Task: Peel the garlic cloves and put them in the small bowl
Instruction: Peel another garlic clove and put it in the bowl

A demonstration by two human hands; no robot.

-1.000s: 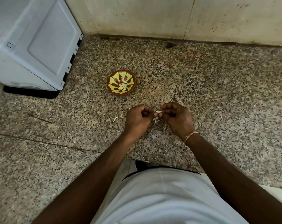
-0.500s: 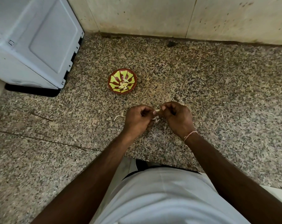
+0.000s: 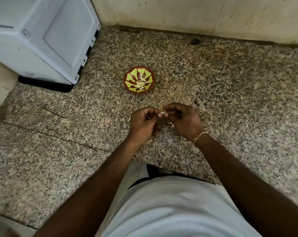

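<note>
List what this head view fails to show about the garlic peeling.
- Pale garlic clove: mostly hidden between the left hand and right hand, so how far it is peeled is unclear.
- Peeled cloves in the small red and yellow-green bowl: too small to count.
- White appliance: cut off by the left and top edges.

The small bowl [image 3: 139, 79] sits on the counter [image 3: 230, 93], behind both hands [image 3: 163, 120], right of the appliance [image 3: 42, 38].
</note>
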